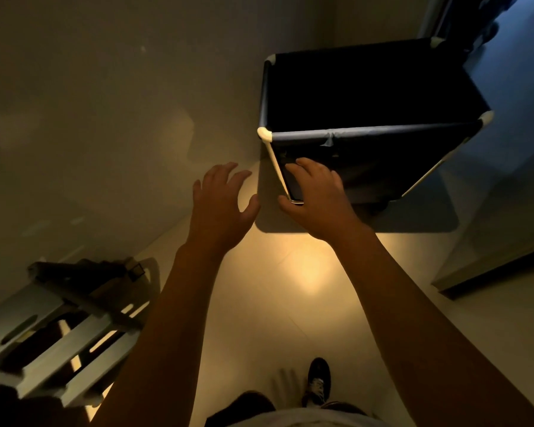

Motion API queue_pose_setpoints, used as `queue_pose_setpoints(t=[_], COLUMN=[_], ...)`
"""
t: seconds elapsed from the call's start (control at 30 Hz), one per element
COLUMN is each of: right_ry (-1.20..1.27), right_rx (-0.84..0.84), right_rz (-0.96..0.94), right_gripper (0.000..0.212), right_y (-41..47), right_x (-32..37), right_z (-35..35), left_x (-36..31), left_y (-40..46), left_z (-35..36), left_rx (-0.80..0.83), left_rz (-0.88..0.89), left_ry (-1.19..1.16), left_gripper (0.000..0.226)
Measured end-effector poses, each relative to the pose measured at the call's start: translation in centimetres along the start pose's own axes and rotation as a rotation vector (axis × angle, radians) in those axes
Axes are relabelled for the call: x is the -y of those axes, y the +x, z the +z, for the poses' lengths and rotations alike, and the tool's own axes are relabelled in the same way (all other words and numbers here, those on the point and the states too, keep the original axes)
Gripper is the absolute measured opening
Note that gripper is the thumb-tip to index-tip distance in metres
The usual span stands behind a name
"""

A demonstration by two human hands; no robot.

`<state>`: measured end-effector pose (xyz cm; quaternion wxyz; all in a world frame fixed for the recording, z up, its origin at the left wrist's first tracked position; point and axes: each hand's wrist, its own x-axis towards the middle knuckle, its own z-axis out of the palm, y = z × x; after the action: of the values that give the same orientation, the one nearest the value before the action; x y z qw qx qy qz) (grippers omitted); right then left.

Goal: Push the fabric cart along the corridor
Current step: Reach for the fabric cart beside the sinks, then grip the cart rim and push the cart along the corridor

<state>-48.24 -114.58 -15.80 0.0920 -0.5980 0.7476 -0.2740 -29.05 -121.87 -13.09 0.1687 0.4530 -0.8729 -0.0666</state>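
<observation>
Right hand [316, 194] touches fabric cart [367, 118]; left hand [221, 200] beside.

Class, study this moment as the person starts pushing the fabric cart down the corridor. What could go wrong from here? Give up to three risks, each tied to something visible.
1. Only the right hand seems to touch the fabric cart, low near its left corner post; the left hand hangs open off it. An off-centre push may swing the cart.
2. The wall runs close along the cart's left side, so it may scrape.
3. The slatted white stool beside the person could catch a leg.
</observation>
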Motion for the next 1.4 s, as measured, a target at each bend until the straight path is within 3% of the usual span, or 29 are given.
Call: queue_pose_setpoints(t=[0.47,1.0,1.4], right_ry=[-0.04,-0.151,-0.207], right_rx=[-0.044,-0.101,-0.12], right_rz=[0.116,0.29,0.377], right_gripper=[0.067,0.066,0.062], right_y=[8.0,23.2,28.0], right_x=[-7.7,-11.6,-15.7], right_z=[-1.3,0.3,0.7], left_x=[-2.4,1.7,2.0], left_y=[12.6,33.5,39.8], left_z=[5.3,10.4,14.6], left_rx=[0.036,0.143,0.219], left_rz=[0.124,0.311,0.33], left_ry=[-0.092,-0.223,-0.227], left_gripper=[0.051,0.05,0.052])
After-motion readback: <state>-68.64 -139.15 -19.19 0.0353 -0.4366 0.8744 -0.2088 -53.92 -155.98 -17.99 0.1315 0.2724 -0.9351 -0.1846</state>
